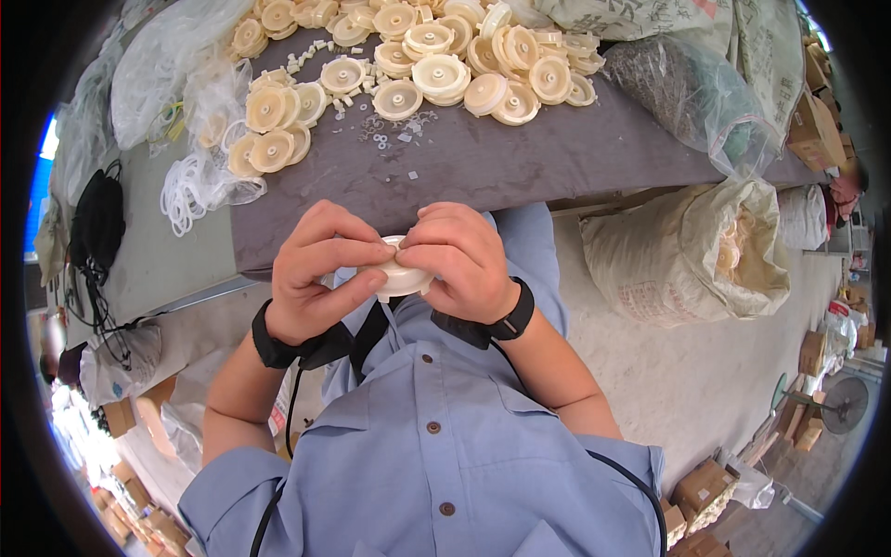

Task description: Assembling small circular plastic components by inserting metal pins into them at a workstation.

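Both hands hold one round cream plastic part (406,281) just off the near edge of the table, over my lap. My left hand (325,265) grips its left side, with thumb and index finger pressed near the top. My right hand (459,260) wraps its right side, fingertips meeting the left ones at the centre. Whether a smaller piece sits between the fingertips is hidden. Small legs show along the part's lower rim. Similar cream round parts (441,76) lie heaped on the table, several stacked on one another.
The table has a dark cover (371,176). Small clear bits (380,139) and little cream blocks (311,56) are scattered on it. White rings (186,195) lie on a plastic bag at left. An open woven sack (668,255) stands at right, below a grey-filled plastic bag (668,88).
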Demonstrator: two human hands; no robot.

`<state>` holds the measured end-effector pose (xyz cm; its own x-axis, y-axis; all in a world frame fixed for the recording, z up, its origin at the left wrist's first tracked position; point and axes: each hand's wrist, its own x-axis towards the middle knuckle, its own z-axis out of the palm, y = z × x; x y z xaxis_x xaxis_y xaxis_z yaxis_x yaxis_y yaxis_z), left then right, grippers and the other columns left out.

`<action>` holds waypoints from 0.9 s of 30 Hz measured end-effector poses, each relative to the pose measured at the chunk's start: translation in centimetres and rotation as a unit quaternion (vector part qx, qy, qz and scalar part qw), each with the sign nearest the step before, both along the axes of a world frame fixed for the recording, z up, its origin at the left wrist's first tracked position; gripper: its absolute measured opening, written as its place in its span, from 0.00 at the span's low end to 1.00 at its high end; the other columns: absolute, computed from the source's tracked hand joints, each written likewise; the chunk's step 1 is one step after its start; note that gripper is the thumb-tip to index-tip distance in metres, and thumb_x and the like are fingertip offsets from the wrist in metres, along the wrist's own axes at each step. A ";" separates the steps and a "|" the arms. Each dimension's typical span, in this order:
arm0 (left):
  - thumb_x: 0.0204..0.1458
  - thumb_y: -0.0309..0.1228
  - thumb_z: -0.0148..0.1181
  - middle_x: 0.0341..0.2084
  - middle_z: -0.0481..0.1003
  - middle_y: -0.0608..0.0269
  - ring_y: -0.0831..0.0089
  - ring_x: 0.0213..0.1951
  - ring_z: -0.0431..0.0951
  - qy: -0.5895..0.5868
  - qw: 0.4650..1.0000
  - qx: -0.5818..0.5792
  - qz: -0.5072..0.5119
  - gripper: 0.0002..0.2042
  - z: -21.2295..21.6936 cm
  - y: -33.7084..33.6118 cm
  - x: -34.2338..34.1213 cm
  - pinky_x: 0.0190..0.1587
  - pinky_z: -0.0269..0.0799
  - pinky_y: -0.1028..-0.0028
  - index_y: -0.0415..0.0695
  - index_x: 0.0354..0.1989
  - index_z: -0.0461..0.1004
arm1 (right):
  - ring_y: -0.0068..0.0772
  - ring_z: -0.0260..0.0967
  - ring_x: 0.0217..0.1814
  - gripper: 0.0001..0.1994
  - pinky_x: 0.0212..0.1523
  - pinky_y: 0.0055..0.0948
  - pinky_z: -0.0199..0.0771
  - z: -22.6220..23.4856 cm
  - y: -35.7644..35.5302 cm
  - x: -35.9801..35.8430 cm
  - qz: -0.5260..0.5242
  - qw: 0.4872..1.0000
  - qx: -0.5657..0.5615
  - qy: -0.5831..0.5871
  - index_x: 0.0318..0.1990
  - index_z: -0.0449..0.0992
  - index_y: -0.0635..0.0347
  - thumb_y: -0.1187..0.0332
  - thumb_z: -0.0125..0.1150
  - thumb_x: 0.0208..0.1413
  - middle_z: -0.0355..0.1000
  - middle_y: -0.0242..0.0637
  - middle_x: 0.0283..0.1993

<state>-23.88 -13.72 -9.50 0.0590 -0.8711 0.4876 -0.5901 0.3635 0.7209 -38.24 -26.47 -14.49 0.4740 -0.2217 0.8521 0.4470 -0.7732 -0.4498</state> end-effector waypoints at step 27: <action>0.45 0.23 0.60 0.30 0.72 0.67 0.80 0.29 0.67 0.034 0.932 0.236 0.272 0.10 -1.1 -3.3 7.3 0.31 0.64 0.80 0.39 0.38 0.75 | 0.34 0.67 0.37 0.16 0.40 0.28 0.68 -3.5 -2.2 3.3 -0.037 0.922 0.333 0.194 0.41 0.71 0.61 0.73 0.65 0.41 0.69 0.38 0.37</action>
